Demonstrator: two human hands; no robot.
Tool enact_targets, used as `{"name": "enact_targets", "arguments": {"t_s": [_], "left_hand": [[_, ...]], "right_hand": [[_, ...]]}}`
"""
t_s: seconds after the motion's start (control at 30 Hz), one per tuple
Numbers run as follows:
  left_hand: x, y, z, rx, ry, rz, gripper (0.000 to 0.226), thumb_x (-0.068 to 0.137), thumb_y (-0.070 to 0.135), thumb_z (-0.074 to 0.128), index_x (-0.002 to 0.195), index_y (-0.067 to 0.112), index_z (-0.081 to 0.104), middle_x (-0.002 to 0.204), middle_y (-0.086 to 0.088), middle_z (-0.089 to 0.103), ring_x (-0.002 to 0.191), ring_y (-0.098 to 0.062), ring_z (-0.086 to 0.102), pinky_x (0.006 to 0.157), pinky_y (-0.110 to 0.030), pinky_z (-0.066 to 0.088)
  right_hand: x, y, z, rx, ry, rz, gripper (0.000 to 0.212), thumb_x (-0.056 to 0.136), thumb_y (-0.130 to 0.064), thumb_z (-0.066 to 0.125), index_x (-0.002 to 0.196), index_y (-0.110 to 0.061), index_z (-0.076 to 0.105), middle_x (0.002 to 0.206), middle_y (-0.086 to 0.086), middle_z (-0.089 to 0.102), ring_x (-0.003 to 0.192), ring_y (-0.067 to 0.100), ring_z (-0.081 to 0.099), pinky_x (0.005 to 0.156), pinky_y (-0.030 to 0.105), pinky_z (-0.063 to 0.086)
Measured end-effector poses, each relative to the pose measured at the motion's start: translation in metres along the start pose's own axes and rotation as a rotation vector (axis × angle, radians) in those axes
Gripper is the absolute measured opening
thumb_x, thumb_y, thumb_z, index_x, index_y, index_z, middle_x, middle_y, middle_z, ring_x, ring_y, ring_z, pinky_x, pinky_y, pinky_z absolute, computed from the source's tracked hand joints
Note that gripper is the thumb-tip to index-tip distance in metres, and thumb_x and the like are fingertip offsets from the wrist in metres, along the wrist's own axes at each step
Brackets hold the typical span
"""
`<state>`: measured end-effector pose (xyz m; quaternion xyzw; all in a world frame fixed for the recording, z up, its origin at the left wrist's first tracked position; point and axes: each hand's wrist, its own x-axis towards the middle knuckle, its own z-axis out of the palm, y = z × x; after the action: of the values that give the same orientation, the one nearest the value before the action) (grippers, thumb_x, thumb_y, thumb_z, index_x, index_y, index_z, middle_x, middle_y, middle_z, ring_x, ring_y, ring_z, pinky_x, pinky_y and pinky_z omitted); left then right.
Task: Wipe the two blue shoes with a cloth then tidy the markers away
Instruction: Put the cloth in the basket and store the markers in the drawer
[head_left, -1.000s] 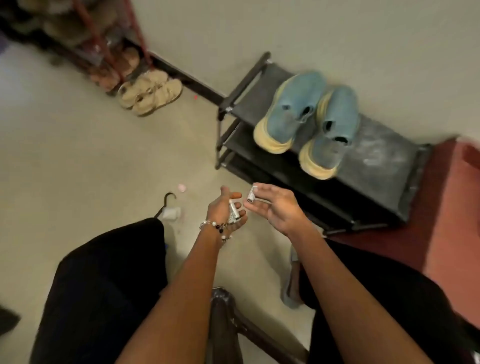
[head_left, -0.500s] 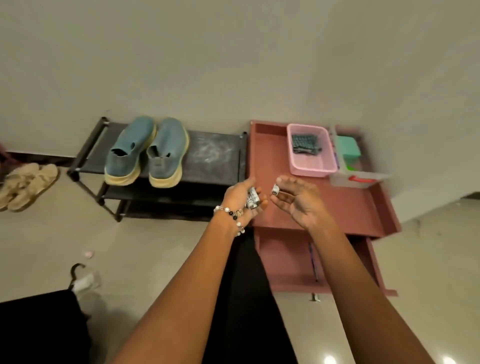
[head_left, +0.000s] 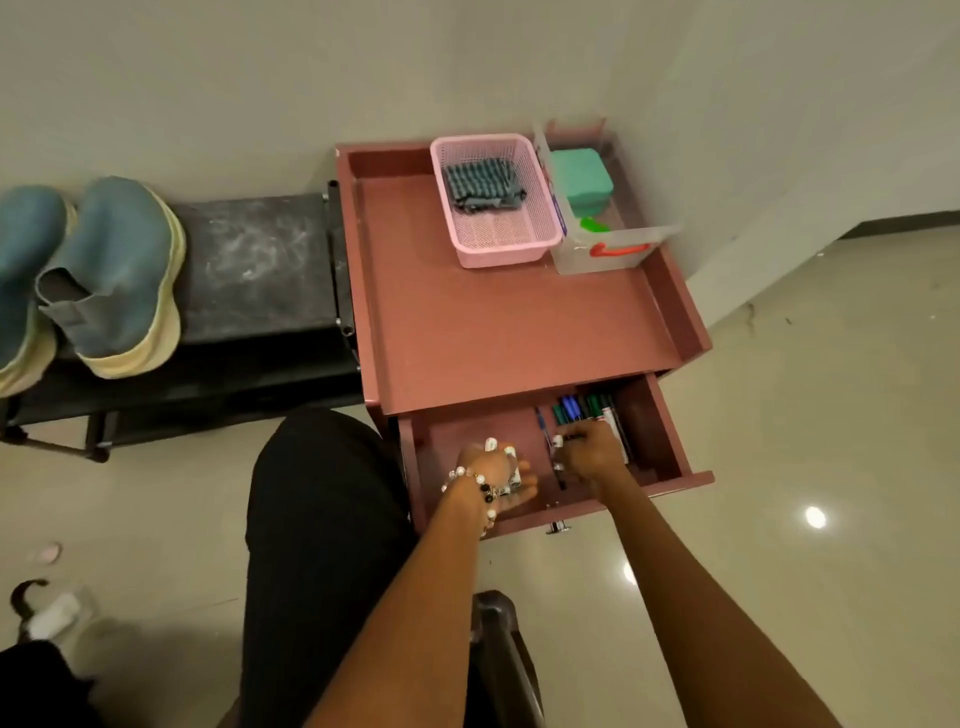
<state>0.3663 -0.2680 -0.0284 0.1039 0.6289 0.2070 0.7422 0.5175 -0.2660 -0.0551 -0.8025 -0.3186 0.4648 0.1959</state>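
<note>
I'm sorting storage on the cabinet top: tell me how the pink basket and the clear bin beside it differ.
The pink basket has opaque mesh walls; the clear bin has see-through walls. The pink basket holds a striped cloth; the clear bin holds a green box. Only the clear bin has a red handle. Both sit open-topped on the cabinet.

2 blue shoes (head_left: 111, 275) on the black rack (head_left: 254, 270). 1 pink basket (head_left: 496, 200), 1 striped cloth (head_left: 485, 184) inside. 1 clear bin (head_left: 597, 244). 1 open drawer (head_left: 670, 441); capped markers (head_left: 582, 408) in a row at its back, count unclear, at least 4. 2 hands, each holding markers.
</note>
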Motion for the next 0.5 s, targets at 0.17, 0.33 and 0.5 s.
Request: {"name": "enact_targets", "arguments": {"t_s": [0.17, 0.33, 0.5], "left_hand": [[0.025, 0.009, 0.006, 0.084, -0.015, 0.05, 0.016, 0.098, 0.011, 0.048, 0.111, 0.013, 0.059, 0.083, -0.004, 0.065, 0.067, -0.017, 0.064, 0.06, -0.028, 0.056], [0.046, 0.008, 0.004, 0.103, 0.002, 0.012, 0.02, 0.099, 0.009, 0.044, 0.112, 0.015, 0.059, 0.087, -0.002, 0.064, 0.072, -0.018, 0.063, 0.064, -0.029, 0.054], [0.053, 0.005, 0.005, 0.073, 0.018, -0.025, 0.022, 0.096, -0.001, 0.042, 0.105, 0.011, 0.057, 0.088, -0.008, 0.061, 0.068, -0.023, 0.064, 0.061, -0.032, 0.055]], "right_hand": [[0.055, 0.022, 0.044, -0.49, -0.045, -0.123, 0.02, 0.082, -0.007, 0.059, 0.099, -0.011, 0.069, 0.103, 0.016, 0.068, 0.096, 0.031, 0.063, 0.077, 0.028, 0.047], [0.073, 0.037, 0.061, -0.794, -0.022, -0.083, 0.027, 0.092, -0.006, 0.047, 0.118, -0.004, 0.058, 0.115, 0.02, 0.061, 0.106, 0.035, 0.059, 0.085, 0.037, 0.048], [0.072, 0.048, 0.042, -0.848, 0.105, -0.015, 0.03, 0.093, -0.005, 0.044, 0.122, 0.0, 0.053, 0.117, 0.023, 0.058, 0.108, 0.04, 0.057, 0.089, 0.042, 0.046]]}}
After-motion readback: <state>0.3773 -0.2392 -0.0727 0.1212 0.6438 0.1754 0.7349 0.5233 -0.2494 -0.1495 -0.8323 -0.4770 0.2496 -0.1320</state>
